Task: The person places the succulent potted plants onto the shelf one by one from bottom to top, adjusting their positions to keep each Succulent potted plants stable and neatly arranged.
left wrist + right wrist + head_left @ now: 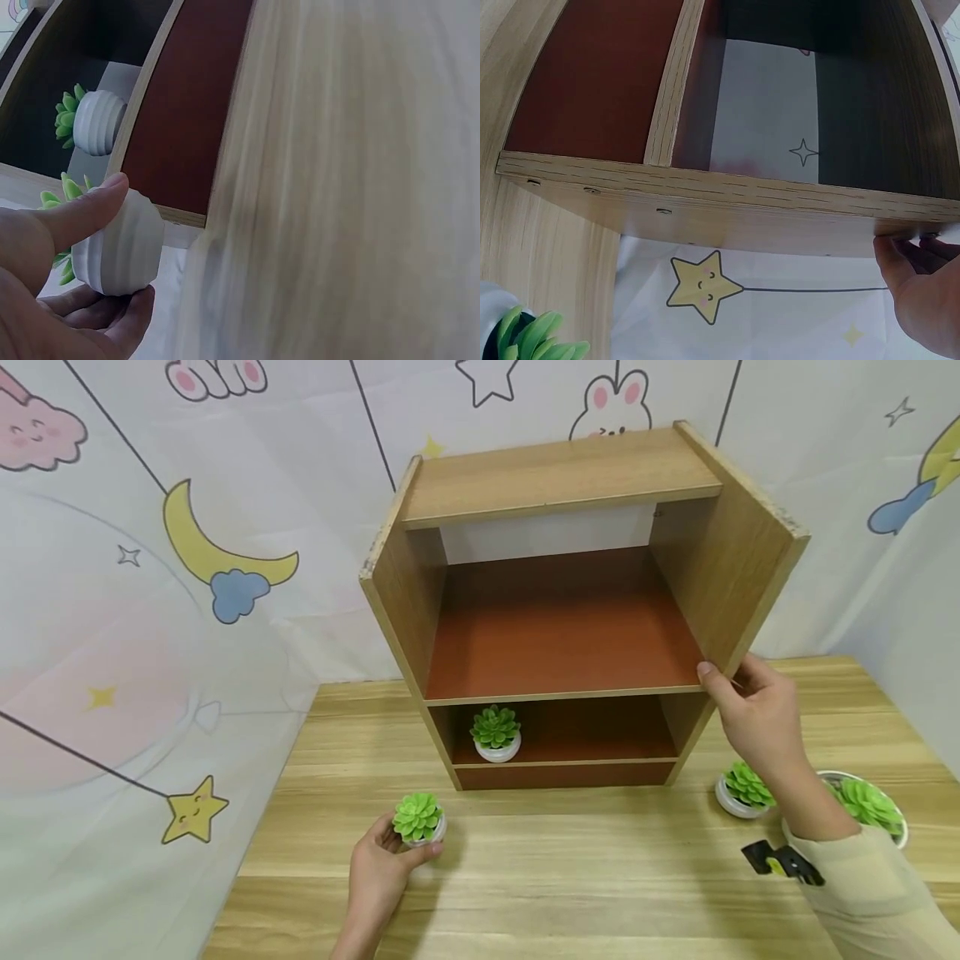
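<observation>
My left hand [378, 870] holds a small potted succulent [417, 817] in front of the lower left corner of a wooden shelf unit [570, 631]. In the left wrist view, thumb and fingers clasp its white ribbed pot [129, 244]. A matching potted succulent [497, 734] sits at the left end of the unit's lower compartment. My right hand [768, 718] grips the unit's right side panel [750, 556], thumb at the front edge beside the middle board. In the right wrist view, fingers [894, 262] press against the panel's outer face.
Right of the unit, a small potted succulent [746, 789] and a larger white-rimmed pot [905, 827] with a green plant stand on the wood-grain table [555, 877], under the right forearm. Cartoon-printed white cloth [315, 468] hangs behind and along the sides.
</observation>
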A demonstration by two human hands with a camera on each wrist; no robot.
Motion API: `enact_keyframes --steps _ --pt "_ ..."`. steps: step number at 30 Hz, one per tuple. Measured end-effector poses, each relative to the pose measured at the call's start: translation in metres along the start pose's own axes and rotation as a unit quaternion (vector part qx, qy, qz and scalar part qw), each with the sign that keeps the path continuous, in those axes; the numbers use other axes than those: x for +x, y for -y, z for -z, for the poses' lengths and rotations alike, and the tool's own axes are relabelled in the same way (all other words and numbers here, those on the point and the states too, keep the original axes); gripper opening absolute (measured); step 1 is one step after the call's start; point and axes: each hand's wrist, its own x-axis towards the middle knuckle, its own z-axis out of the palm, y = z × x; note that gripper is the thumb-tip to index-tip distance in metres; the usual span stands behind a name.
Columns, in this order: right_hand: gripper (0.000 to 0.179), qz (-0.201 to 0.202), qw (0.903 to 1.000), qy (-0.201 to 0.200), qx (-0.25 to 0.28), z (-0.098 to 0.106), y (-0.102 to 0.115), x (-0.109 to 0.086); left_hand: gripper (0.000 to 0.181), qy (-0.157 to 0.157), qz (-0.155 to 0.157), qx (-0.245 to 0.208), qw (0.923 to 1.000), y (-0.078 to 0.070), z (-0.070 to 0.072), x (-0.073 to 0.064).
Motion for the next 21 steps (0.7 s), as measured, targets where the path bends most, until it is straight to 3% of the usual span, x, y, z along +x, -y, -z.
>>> enact_keyframes --steps 6,21 --pt "0.033 0.003 1.0 -0.003 -0.004 0.0 -0.001 -0.001 0.077 0.001 -0.01 0.008 0.9999 -0.008 -0.003 -0.005" --pt "0.032 0.009 0.9999 -0.007 0.005 -0.001 -0.001 0.0 0.073 0.005 -0.022 -0.032 0.9992 -0.023 -0.022 -0.01"
